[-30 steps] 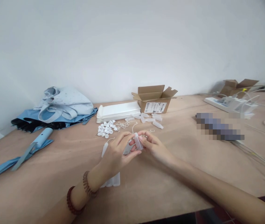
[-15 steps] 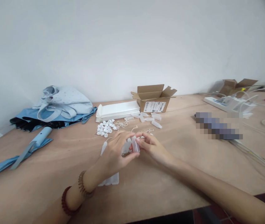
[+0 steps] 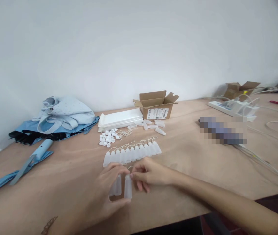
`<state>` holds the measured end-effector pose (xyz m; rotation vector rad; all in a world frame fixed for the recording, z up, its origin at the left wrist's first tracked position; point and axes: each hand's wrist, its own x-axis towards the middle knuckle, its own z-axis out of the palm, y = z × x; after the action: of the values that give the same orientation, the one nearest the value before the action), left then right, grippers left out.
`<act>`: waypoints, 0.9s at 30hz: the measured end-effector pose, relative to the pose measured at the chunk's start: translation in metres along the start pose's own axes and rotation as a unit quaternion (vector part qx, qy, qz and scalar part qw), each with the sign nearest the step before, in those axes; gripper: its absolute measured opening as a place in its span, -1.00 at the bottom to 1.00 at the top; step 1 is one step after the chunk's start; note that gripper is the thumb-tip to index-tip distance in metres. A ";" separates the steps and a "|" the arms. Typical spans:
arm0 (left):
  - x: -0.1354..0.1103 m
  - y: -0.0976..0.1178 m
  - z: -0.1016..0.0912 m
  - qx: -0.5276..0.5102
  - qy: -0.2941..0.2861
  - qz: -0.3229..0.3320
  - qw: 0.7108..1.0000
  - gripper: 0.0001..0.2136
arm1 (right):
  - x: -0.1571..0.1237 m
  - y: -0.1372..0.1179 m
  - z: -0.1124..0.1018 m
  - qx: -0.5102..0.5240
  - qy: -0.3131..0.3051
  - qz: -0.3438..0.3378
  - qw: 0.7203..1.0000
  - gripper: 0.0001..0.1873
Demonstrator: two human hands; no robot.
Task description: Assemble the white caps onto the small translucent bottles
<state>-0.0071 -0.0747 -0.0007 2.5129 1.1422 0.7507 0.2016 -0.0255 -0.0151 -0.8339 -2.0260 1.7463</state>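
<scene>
A small translucent plastic bottle (image 3: 128, 187) stands upright near the table's front, between my hands. My left hand (image 3: 112, 186) spans it, fingers at its top and thumb at its base. The thumb and fingertips of my right hand (image 3: 147, 174) pinch at the bottle's neck, where a thin cord loop shows. Just left of it, partly behind my left fingers, stand more such bottles (image 3: 116, 186). Beyond my hands lies a row of several bottles (image 3: 134, 152) with cords at their necks.
White caps (image 3: 107, 137) are piled beside tangled cords (image 3: 125, 133). Loose bottles (image 3: 160, 131) lie before an open cardboard box (image 3: 157, 109) and a white stack (image 3: 120, 119). A blue umbrella (image 3: 41, 148) and pale bag (image 3: 65, 112) are left; a power strip (image 3: 232, 111) with cables is right.
Both hands have come nearer to me and leftward with a bottle, from over the row to beside the nearer bottles. The row they covered now shows.
</scene>
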 end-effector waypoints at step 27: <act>-0.008 -0.016 -0.001 0.084 -0.018 0.023 0.996 -0.54 | 0.004 -0.002 0.001 -0.107 0.021 -0.019 0.994 -0.80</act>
<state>-0.0213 -0.0705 -0.0100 2.6873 1.1858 0.6410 0.1980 -0.0240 -0.0140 -0.8811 -2.2136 1.4971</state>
